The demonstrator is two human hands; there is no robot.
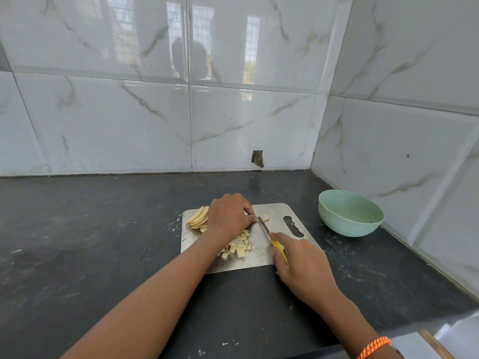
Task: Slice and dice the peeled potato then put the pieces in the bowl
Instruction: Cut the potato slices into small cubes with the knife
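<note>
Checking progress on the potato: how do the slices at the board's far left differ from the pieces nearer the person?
The slices are broad, flat ovals fanned in an overlapping stack; the diced pieces are small chunks scattered loosely. The slices lie beside the left hand; the diced pieces lie under that wrist. Both are pale yellow, on the steel cutting board.

Bare counter [305, 200] lies between cutting board [277, 211] and bowl [350, 213]; tiled wall [404, 141] crowds the bowl's right.

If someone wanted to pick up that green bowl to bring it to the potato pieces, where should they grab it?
Take the green bowl by its rim, probably from the side nearest the cutting board. It stands upright and open, and the tiled wall sits close behind it, so the board side is freer. The round wall flares outward and offers no handle.
</note>
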